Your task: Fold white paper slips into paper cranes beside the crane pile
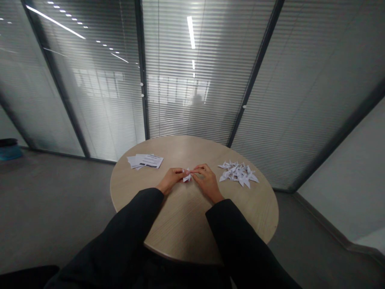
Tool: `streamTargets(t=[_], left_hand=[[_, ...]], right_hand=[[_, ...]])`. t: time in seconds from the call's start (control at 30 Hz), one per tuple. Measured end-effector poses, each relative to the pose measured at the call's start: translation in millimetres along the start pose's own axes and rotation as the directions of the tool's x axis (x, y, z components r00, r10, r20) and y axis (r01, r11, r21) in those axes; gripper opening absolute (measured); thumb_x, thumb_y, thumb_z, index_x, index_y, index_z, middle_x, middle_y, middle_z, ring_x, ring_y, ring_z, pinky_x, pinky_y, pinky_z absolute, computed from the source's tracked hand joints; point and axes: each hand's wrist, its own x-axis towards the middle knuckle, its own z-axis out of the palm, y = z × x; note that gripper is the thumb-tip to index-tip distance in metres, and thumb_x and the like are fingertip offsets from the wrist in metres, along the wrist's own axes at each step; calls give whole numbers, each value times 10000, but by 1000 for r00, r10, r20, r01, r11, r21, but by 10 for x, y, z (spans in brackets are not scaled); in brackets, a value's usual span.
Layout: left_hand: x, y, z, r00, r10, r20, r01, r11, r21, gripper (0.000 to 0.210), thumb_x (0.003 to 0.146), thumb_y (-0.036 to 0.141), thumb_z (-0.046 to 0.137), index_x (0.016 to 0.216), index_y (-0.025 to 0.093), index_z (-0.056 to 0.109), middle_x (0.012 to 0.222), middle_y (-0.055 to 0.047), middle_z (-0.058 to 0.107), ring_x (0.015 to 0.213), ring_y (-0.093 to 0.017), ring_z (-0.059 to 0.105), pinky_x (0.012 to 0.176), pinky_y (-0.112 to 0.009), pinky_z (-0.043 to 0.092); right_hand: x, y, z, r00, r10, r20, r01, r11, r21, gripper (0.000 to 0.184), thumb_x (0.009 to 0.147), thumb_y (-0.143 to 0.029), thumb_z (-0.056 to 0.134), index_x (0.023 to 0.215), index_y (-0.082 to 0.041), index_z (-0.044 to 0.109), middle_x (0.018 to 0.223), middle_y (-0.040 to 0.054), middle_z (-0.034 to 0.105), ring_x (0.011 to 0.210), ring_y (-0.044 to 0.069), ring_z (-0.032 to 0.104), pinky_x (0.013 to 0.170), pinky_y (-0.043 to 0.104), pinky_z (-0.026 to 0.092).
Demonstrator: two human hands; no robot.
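The small, white, folded paper shape [187, 177] is between the two hands, over the round, pale, wood-grained table [180, 224]. The left hand [172, 179] pinches one side and the right hand [207, 180] pinches the other. It looks light and easy to crush, so gentle fingertips on its folds suit it best.

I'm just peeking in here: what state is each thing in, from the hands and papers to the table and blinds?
Left hand: closed, pinching the folded paper piece.
Right hand: fingers bent, pinching the same piece.
Folded paper piece: partly hidden, exact shape unclear.
Folded paper pile: heaped, pointed pieces overlapping.
Paper sheets: loose, overlapping, printing visible.
Round table: upright.
Blinds: lowered.
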Motion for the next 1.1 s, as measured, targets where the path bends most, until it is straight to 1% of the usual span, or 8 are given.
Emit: streamTargets(t=[0.2, 0.3, 0.4, 0.5, 0.6, 0.73, 0.83, 1.1], left_hand=[[-8, 10, 4, 1000, 14, 15, -15, 999, 40, 461, 556, 543, 760, 693, 110, 682, 679, -50, 636, 640, -142, 551, 662, -274, 428], [13, -16, -15, 999, 34, 22, -35, 999, 36, 455, 582, 544, 745, 707, 111, 676, 679, -46, 631, 635, -135, 546, 656, -268, 422], [44, -52, -38, 997, 71, 23, -72, 996, 53, 447, 615, 547, 723, 712, 114, 670, 676, -40, 624, 628, -128, 537, 644, -260, 409], [61, -59, -44, 991, 136, 13, -136, 983, 125, 442, 652, 552, 694, 694, 113, 662, 655, -36, 615, 613, -119, 518, 629, -251, 395], [65, -38, -34, 986, 166, -9, -163, 974, 157, 460, 641, 567, 694, 703, 113, 661, 647, -34, 613, 605, -119, 515, 615, -247, 397], [72, -17, -25, 990, 127, -68, -118, 985, 126, 515, 543, 572, 753, 774, 119, 669, 671, -29, 620, 614, -130, 543, 597, -247, 423], [81, -27, -32, 988, 121, -96, -110, 987, 114, 528, 511, 566, 772, 775, 118, 674, 673, -29, 620, 609, -131, 548, 573, -241, 427], [104, -79, -38, 978, 180, -103, -154, 962, 225, 498, 583, 582, 722, 793, 131, 706, 706, -44, 659, 593, -133, 547, 570, -251, 435]], right_hand=[[12, -31, -4, 999, 44, 3, -44, 998, 46, 96, 804, -237, 619, 804, -221, 714, 863, 61, 607, 838, 192, 599, 783, 344, 498], [4, -37, 11, 996, 87, 15, -88, 992, 88, 114, 815, -248, 599, 816, -206, 705, 854, 65, 618, 813, 184, 605, 729, 319, 508], [-10, -23, 29, 988, 157, 15, -157, 981, 115, 141, 830, -271, 564, 817, -188, 677, 850, 66, 618, 785, 180, 606, 665, 296, 509], [-17, 2, 45, 980, 200, 2, -200, 975, 102, 167, 838, -301, 540, 797, -174, 640, 831, 66, 605, 773, 181, 597, 642, 287, 504], [-17, 12, 56, 981, 194, 23, -195, 976, 94, 163, 840, -304, 526, 780, -181, 614, 818, 57, 593, 757, 172, 584, 630, 275, 498], [-19, 3, 62, 985, 168, 48, -172, 980, 101, 134, 839, -286, 524, 795, -197, 614, 829, 45, 593, 782, 171, 584, 648, 276, 500], [-24, 8, 66, 986, 158, 56, -163, 981, 106, 131, 838, -281, 533, 826, -194, 629, 853, 52, 600, 795, 173, 593, 666, 289, 505], [-36, 34, 76, 990, 121, 71, -127, 988, 87, 144, 846, -293, 556, 821, -200, 664, 824, 49, 613, 743, 166, 597, 667, 294, 511]])
